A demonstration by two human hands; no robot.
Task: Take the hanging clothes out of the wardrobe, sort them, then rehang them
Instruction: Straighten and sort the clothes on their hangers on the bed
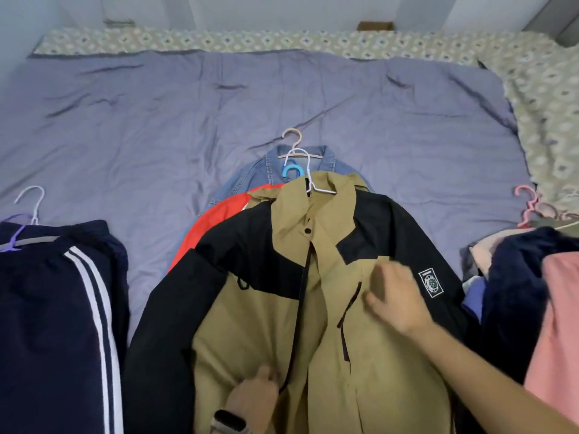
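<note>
On bed, left hand [255, 391] pinches tan jacket [329, 308] front; right hand [398, 297] spread, blurred; purple quilt [156, 120] bare beyond.

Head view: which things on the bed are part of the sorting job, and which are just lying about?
Job:
- tan and black jacket, under both hands
- red garment and denim jacket beneath it
- navy striped trousers
- pile of clothes at right
- left hand, right hand

Lying about:
- purple quilt
- patterned sheet
- cardboard box
</note>
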